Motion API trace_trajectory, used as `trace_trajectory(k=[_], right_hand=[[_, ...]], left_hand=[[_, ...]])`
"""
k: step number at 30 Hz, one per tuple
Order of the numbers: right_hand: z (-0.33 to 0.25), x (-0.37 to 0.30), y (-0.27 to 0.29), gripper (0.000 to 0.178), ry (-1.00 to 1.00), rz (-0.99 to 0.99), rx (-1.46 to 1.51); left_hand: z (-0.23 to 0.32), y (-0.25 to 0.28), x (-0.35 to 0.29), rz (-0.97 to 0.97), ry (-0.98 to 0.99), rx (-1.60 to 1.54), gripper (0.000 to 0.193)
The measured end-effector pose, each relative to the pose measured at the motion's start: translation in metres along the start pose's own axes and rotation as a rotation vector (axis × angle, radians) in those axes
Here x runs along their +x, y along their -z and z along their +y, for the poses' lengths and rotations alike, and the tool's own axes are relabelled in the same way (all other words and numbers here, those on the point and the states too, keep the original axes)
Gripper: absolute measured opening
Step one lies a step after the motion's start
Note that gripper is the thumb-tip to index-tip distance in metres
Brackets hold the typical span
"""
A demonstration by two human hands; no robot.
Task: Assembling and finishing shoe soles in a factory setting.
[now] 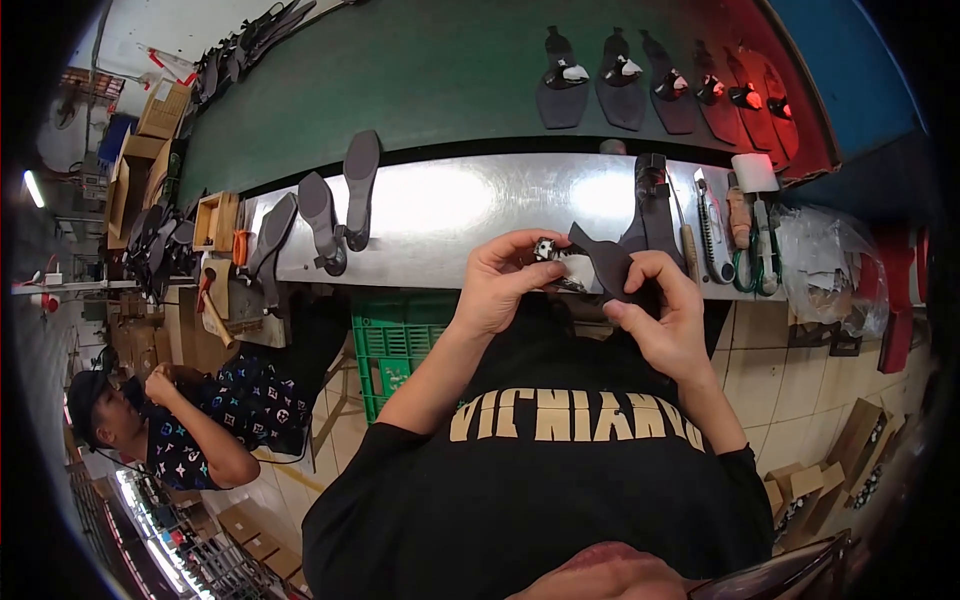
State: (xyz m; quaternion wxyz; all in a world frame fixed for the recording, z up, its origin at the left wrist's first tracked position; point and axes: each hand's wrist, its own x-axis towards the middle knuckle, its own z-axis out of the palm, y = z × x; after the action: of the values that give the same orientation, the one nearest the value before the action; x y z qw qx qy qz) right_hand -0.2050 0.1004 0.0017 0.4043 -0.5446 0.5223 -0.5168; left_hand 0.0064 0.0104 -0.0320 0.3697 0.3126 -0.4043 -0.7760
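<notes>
My left hand (498, 285) pinches a black-and-white strap (546, 249) with a pale inner side, part of a sandal held above the near edge of the metal bench. With bent fingers and thumb, my right hand (663, 312) grips the sandal's dark flat sole (597, 258). The sole is tilted, and part of it is hidden behind my fingers. Just beyond my right hand, another dark sandal (655, 210) lies on the bench.
On the metal bench (430, 200) lie dark sandals (362, 180) to the left; a box cutter (714, 235), green-handled scissors (762, 262) and a plastic bag (835, 265) to the right. Beyond, a green belt (430, 90) carries several sandals. A co-worker (215, 420) sits left, near a green crate (395, 345).
</notes>
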Motion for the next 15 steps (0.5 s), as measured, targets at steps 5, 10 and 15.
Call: trace_trajectory(k=[5, 10, 15], right_hand=[[-0.016, -0.007, 0.0, 0.032, -0.196, 0.056, 0.448], [-0.005, 0.003, -0.011, 0.045, -0.211, -0.024, 0.477], [0.003, 0.0, -0.01, 0.054, 0.082, -0.015, 0.071]], left_hand=[[0.002, -0.007, -0.004, -0.006, -0.1, 0.271, 0.033], [0.002, -0.008, -0.01, -0.01, -0.051, -0.019, 0.031], [-0.001, -0.002, -0.009, 0.03, -0.035, -0.033, 0.033]])
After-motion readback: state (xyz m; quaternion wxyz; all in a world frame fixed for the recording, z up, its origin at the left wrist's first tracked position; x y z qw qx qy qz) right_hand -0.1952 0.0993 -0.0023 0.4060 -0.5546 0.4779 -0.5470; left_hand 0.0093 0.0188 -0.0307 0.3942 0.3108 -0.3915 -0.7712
